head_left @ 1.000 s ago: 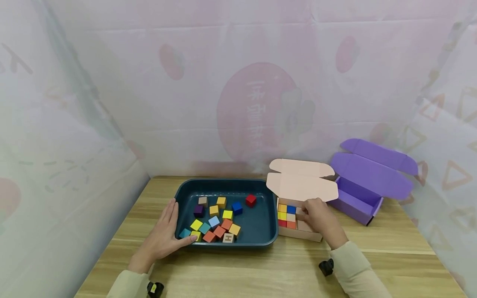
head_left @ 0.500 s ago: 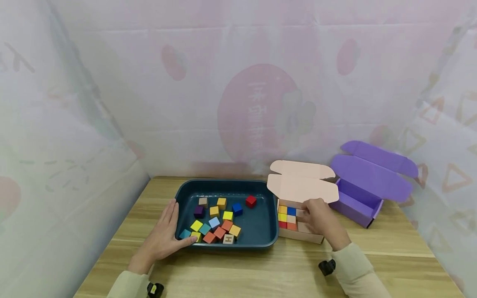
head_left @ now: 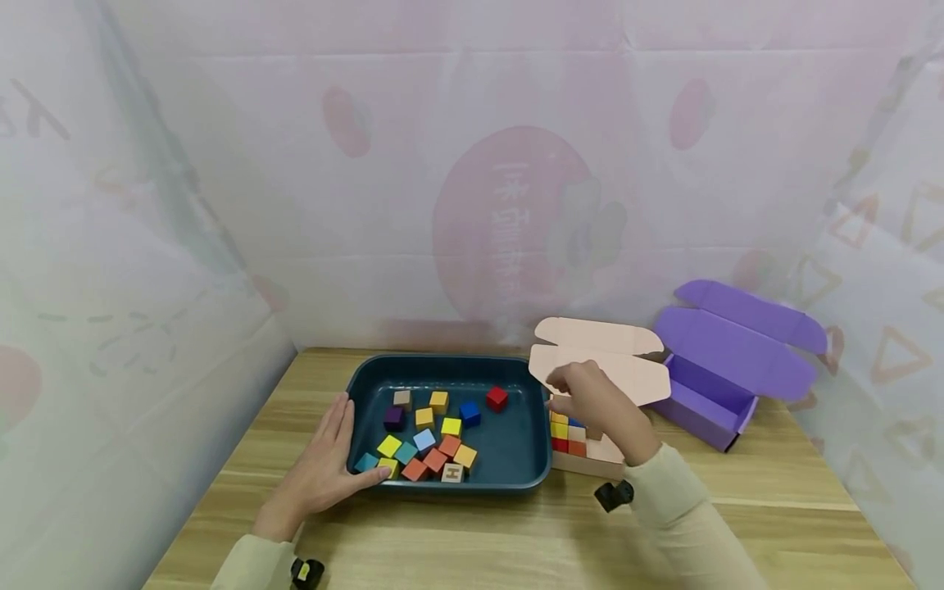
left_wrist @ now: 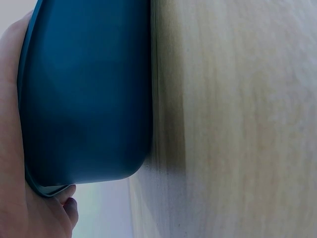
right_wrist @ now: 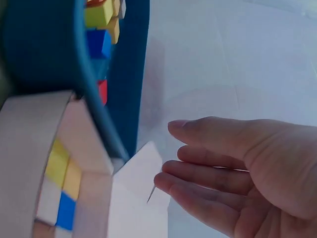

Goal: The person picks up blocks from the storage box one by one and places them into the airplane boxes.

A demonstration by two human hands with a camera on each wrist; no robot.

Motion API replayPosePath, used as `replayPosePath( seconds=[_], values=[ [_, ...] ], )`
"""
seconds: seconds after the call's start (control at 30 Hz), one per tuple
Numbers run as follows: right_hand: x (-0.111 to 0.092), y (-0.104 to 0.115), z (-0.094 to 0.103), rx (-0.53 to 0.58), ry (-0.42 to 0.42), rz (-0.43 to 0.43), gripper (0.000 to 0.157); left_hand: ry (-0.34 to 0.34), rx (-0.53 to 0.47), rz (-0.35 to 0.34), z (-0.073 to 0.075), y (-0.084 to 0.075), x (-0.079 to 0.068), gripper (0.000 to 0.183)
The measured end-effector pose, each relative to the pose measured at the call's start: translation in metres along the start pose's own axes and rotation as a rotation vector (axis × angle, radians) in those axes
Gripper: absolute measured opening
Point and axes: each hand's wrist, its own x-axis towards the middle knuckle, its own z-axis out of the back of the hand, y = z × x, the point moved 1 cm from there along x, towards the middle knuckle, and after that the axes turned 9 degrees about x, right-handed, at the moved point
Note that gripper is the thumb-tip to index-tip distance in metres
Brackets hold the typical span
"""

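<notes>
Basically, a pale printed backdrop (head_left: 369, 270) closed off the back and both sides, red fruit shapes on it. Wood-grain table (head_left: 472, 541) below carried everything. Dark teal tray (head_left: 516, 447) sat flat near the table's far edge. Purple box (head_left: 704, 401) stood at far right, angled, lid up and leaning back. Pale tan box (head_left: 586, 465) sat just beside the tray's right end, between tray and purple box, lid also up.

Left hand (head_left: 317, 475) rested at the tray's left end: fingers straight along the outer wall, thumb over the near rim, grip spread across that corner. Right hand (head_left: 601, 410) hung over the tan box, fingertips close to the tray's right rim; right wrist view showed its grip spread, thumb apart from softly bent fingers. Both sleeves light, black device at each wrist.

Blocks were split over two places. Tray: loose scatter, mostly left and middle, with red block (head_left: 497, 399) farthest right, blue block (head_left: 469, 414) next to it, purple block (head_left: 394, 419) at left, H-marked block (head_left: 452, 473) by the near wall. Tan box: packed blocks (head_left: 578, 448) in tight rows at its left side, yellow, red, orange, blue, plain wood; partly hidden by the right hand.
</notes>
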Motion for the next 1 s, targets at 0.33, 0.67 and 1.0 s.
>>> replayPosePath(
  seconds=[0.33, 0.67, 1.0],
  values=[
    [0.047, 0.032, -0.028, 0.006, 0.055, -0.052, 0.035, -0.001, 0.001, 0.006, 0.001, -0.001, 0.000, 0.131],
    [0.081, 0.025, -0.052, -0.001, 0.081, -0.114, 0.016, 0.002, 0.003, 0.011, 0.000, -0.002, -0.002, 0.132],
    [0.097, 0.011, -0.076, -0.032, 0.079, -0.300, 0.023, -0.005, 0.006, 0.010, 0.001, -0.002, 0.001, 0.132]
  ],
)
